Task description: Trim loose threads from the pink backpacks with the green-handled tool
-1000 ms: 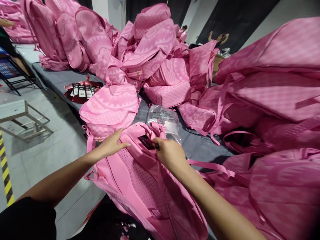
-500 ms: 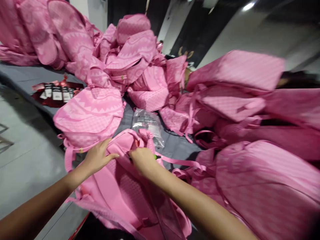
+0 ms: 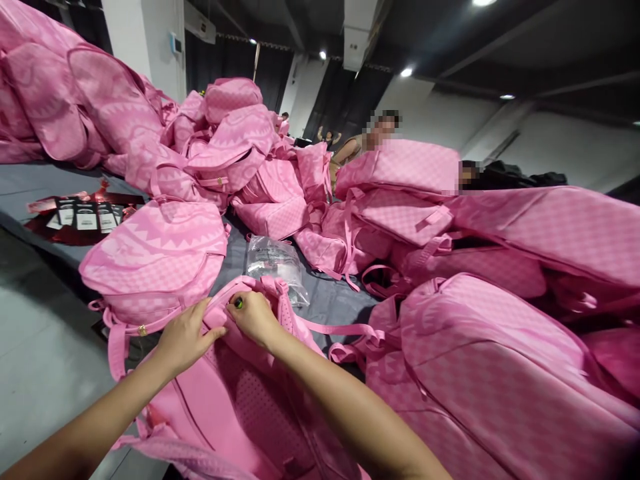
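Observation:
An unzipped pink backpack (image 3: 235, 373) lies before me, its perforated back panel and inside showing. My left hand (image 3: 187, 337) is closed on the upper rim of this backpack, thumb on the near side. Close by on the right, my right hand (image 3: 255, 317) is in a fist at the same top edge. Out of that fist shows the round end of a slim black-and-green tool (image 3: 239, 303); its kind cannot be made out, and the rest is hidden in my fingers. Another pink backpack (image 3: 155, 257) with a toothed pattern lies just beyond my left hand.
Pink backpacks (image 3: 240, 137) are heaped along the back, with more (image 3: 480, 353) at the right. A clear plastic bag (image 3: 277, 263) lies on the grey tabletop (image 3: 327, 300). Black-and-white tags (image 3: 86, 215) lie at the left. People (image 3: 350, 148) are beyond the pile.
The view has tilted up, bringing people and ceiling into sight. My right hand has turned, so the tool's end now faces me instead of pointing right. My left hand stays at the rim.

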Motion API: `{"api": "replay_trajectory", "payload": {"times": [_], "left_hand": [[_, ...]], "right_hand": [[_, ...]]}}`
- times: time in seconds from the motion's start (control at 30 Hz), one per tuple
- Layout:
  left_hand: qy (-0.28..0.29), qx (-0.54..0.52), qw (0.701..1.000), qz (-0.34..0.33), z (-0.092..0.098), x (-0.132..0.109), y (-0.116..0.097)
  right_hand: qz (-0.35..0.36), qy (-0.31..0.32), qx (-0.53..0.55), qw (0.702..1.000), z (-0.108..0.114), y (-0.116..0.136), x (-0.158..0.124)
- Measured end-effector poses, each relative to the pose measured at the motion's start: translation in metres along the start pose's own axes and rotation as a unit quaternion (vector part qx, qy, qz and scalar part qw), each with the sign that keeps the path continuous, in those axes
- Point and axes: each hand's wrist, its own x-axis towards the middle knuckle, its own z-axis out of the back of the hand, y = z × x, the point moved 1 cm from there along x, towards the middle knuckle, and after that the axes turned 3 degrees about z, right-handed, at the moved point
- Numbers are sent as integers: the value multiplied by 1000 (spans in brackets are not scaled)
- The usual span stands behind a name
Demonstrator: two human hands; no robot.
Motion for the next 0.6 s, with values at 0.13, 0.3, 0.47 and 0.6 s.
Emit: {"api": "replay_trajectory", "payload": {"times": [0.13, 0.3, 0.47, 0.6], "left_hand": [[0, -13, 1000, -6, -1, -1, 1], [-17, -31, 999, -13, -5, -1, 3], [-13, -27, 1000, -8, -7, -1, 5], [-19, -35, 999, -9, -4, -2, 4]], "right_hand": [[-4, -23, -12, 1000, 0, -1, -7], [110, 5, -46, 993, 6, -7, -13], [144, 60, -202, 967, 7, -4, -17], [159, 65, -233, 957, 4, -3, -20]]}}
